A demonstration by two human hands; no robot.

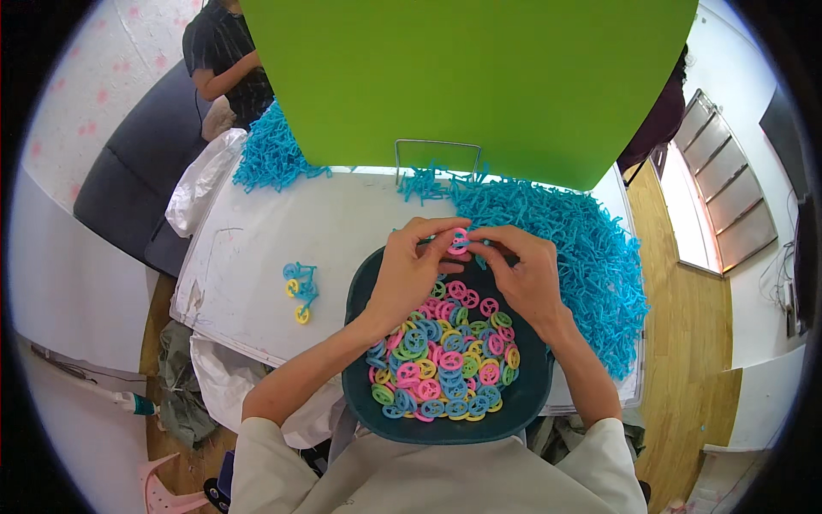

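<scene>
Above the far rim of a dark green tub (353, 390), my two hands meet at a small pink spoked plastic wheel (460, 242). My left hand (409, 270) pinches the wheel between thumb and fingers. In the fingertips of my right hand (524, 267) is a small blue plastic piece (477, 242), held against the wheel; its full shape is hidden by the fingers. Beneath my hands, the tub holds many loose spoked wheels (449, 360) in pink, blue, yellow and green.
A large heap of blue plastic pieces (574, 257) covers the table's right side; another pile (274, 154) lies far left. On the white table (248, 257), joined blue parts with wheels (301, 289) lie left of the tub. A green panel (479, 77) stands behind, with a person (227, 68) beyond.
</scene>
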